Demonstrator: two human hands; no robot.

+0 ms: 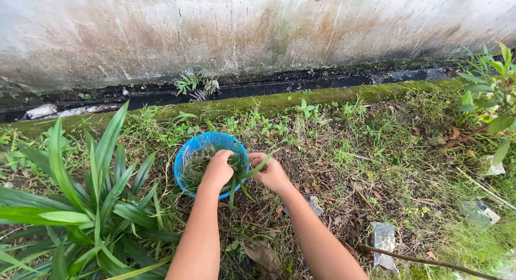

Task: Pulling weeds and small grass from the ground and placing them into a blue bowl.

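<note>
1. Left hand (pixel 217 169) is curled over the near rim of the blue plastic bowl (pixel 189 151), fingers closed on a tuft of pulled weeds (pixel 240 179); the green blades hang down past the rim toward the ground.
2. Right hand (pixel 271 173) sits just beside the left, at the bowl's right edge, fist closed around the same tuft; one blade sticks out sideways above the knuckles.
3. Bowl rests on weedy soil (pixel 344 167), tilted slightly toward the person; dry grass and roots already lie inside.
4. Broad-leaved plant (pixel 91 204) stands just left of the bowl, leaves reaching its rim. Mossy kerb (pixel 301 100) and a wet drain (pixel 269 86) run behind, below a stained concrete wall (pixel 258 27).
5. Judgement, handling: the tuft is loose and stringy, so both hands should keep it bunched and bring the trailing blades over the rim before letting go; otherwise strands will likely drape outside.
6. Judgement, risk: pressing on the near rim could tip the light bowl.
</note>
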